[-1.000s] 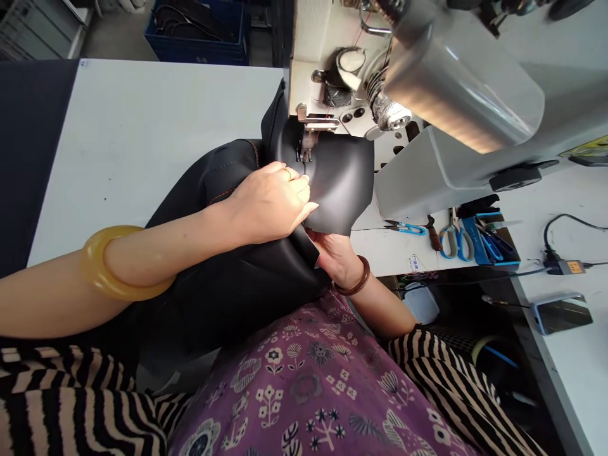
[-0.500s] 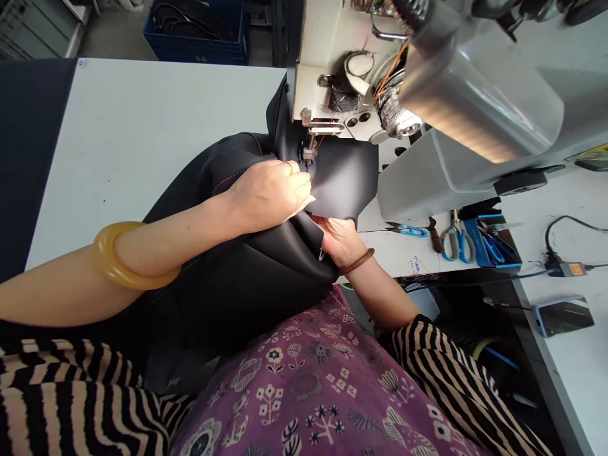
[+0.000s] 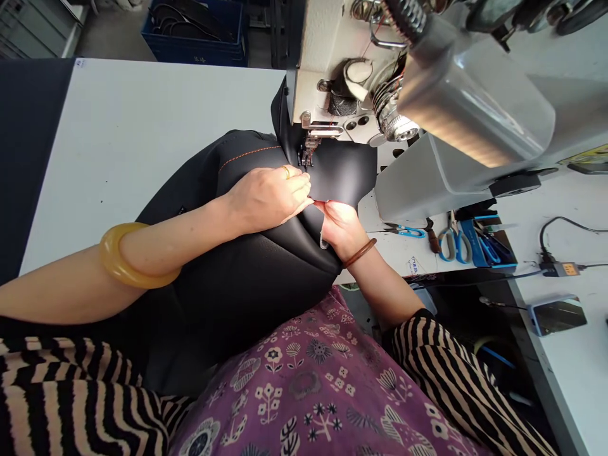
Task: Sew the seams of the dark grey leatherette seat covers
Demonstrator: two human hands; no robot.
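Your left hand (image 3: 268, 199) lies on the black leatherette panel (image 3: 344, 177), fingers close together and pressing down just near of the presser foot (image 3: 308, 149), not pinching anything. Your right hand (image 3: 341, 229) is curled at the panel's near edge, and its thumb and fingers seem to pinch the edge, though the grip is partly hidden. The panel sits under the foot of the sewing machine (image 3: 323, 69), and the padded black cover (image 3: 247, 285) it belongs to bulks toward you over the white worktable (image 3: 142, 158).

An orange stitch line (image 3: 249, 156) runs from the left up to the foot, so that stretch is sewn. To the right of the foot you can make out no orange line on the panel, and your left hand hides part of the surface. Blue-handled scissors (image 3: 455, 246) and thread snips (image 3: 406, 232) lie on the table to the right
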